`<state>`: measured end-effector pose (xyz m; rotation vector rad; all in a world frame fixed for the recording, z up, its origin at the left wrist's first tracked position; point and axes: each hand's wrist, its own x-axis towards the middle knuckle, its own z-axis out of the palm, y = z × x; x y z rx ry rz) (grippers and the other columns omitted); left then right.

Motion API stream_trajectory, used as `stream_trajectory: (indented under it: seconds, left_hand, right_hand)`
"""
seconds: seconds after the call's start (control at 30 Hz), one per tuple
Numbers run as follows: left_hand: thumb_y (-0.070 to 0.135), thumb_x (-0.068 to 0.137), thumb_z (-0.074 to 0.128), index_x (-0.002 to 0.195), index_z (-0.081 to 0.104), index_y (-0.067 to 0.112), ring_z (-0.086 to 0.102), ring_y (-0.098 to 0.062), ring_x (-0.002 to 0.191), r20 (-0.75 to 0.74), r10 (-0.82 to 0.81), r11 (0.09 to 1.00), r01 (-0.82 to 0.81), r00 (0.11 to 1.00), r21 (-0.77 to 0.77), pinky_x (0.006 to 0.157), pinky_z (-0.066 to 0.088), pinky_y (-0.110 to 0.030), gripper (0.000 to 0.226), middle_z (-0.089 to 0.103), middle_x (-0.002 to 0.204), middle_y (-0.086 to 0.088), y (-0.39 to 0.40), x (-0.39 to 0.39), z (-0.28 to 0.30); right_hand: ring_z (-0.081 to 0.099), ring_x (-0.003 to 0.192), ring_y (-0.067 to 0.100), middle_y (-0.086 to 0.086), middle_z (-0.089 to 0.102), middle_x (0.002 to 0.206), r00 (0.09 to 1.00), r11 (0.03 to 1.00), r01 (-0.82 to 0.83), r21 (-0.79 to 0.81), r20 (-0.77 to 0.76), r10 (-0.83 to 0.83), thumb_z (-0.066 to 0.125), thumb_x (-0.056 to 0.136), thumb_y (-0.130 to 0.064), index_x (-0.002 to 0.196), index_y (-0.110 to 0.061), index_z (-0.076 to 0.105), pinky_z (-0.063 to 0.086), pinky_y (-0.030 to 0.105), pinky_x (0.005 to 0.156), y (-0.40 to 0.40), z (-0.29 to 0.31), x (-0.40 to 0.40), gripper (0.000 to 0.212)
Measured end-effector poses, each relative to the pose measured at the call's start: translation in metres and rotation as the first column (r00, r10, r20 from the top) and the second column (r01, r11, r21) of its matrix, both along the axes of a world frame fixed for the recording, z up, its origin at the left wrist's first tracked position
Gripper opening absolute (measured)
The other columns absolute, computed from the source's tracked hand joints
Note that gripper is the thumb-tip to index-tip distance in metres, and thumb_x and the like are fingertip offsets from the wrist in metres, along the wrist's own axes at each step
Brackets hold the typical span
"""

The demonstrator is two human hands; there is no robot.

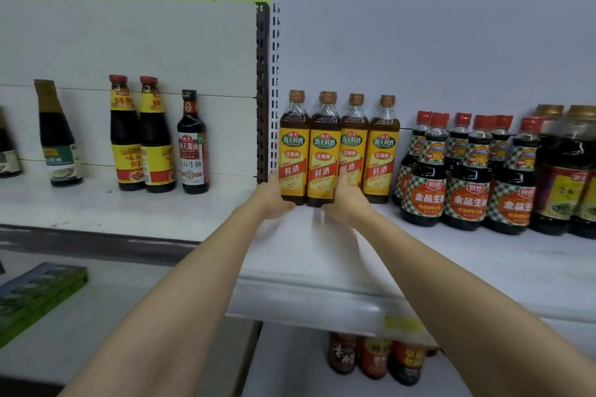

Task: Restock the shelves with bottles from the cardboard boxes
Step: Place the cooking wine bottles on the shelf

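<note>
Several yellow-labelled cooking wine bottles stand in a row on the white shelf (322,255), against its back panel. My left hand (271,198) holds the base of the leftmost bottle (293,151). My right hand (346,200) holds the base of the second bottle (324,155), its fingers reaching between that one and the third bottle (354,138). A fourth bottle (382,155) stands just to the right, untouched. No cardboard box is in view.
Red-capped soy sauce bottles (467,171) crowd the shelf to the right. On the left shelf unit stand dark sauce bottles (142,138). More bottles (374,358) sit on the lower shelf. A green pack (35,293) lies at lower left.
</note>
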<state>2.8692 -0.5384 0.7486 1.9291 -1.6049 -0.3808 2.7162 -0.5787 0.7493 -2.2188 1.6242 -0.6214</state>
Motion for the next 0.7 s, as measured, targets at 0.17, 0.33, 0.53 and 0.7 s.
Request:
stream_trajectory:
  seconds: [0.17, 0.33, 0.53, 0.7]
  left_hand:
    - [0.021, 0.09, 0.063, 0.145, 0.023, 0.01, 0.048, -0.028, 0.123, 0.073, -0.066, 0.997, 0.069, 0.995, -0.031, 0.099, 0.041, -0.035, 0.069, 0.047, 0.138, -0.012, 0.038, -0.009, 0.002]
    - [0.028, 0.089, 0.063, 0.146, 0.023, 0.012, 0.048, -0.031, 0.124, 0.12, -0.036, 0.998, 0.042, 0.992, -0.049, 0.101, 0.042, -0.038, 0.072, 0.044, 0.14, -0.015, 0.088, -0.013, 0.011]
    - [0.032, 0.088, 0.064, 0.148, 0.02, 0.012, 0.041, -0.03, 0.13, 0.169, 0.109, 0.992, -0.095, 0.98, -0.085, 0.099, 0.038, -0.035, 0.078, 0.038, 0.145, -0.015, 0.155, -0.006, 0.026]
    - [0.033, 0.088, 0.062, 0.148, 0.021, 0.007, 0.038, -0.031, 0.133, 0.202, 0.229, 0.973, -0.23, 0.952, -0.018, 0.103, 0.036, -0.036, 0.078, 0.035, 0.149, -0.016, 0.213, 0.0, 0.016]
  right_hand:
    - [0.045, 0.127, 0.032, 0.014, 0.04, 0.144, 0.998, 0.995, -0.049, -0.092, -0.053, 0.044, 0.059, 0.093, -0.026, 0.153, -0.019, -0.005, 0.042, 0.043, 0.103, 0.048, 0.003, 0.002, 0.088]
    - [0.033, 0.136, 0.033, 0.015, 0.03, 0.152, 0.991, 0.986, -0.112, -0.12, -0.08, 0.103, 0.061, 0.092, -0.033, 0.153, -0.021, -0.003, 0.035, 0.047, 0.109, 0.094, 0.012, 0.006, 0.089]
    - [0.018, 0.142, 0.037, 0.015, 0.015, 0.157, 0.957, 0.964, -0.247, -0.099, -0.178, 0.227, 0.056, 0.094, -0.041, 0.153, -0.02, -0.003, 0.027, 0.053, 0.112, 0.148, 0.025, 0.012, 0.086]
    - [0.017, 0.141, 0.037, 0.015, 0.015, 0.156, 0.901, 0.913, -0.396, -0.097, -0.232, 0.366, 0.052, 0.094, -0.047, 0.153, -0.02, -0.001, 0.027, 0.053, 0.109, 0.194, 0.015, 0.024, 0.084]
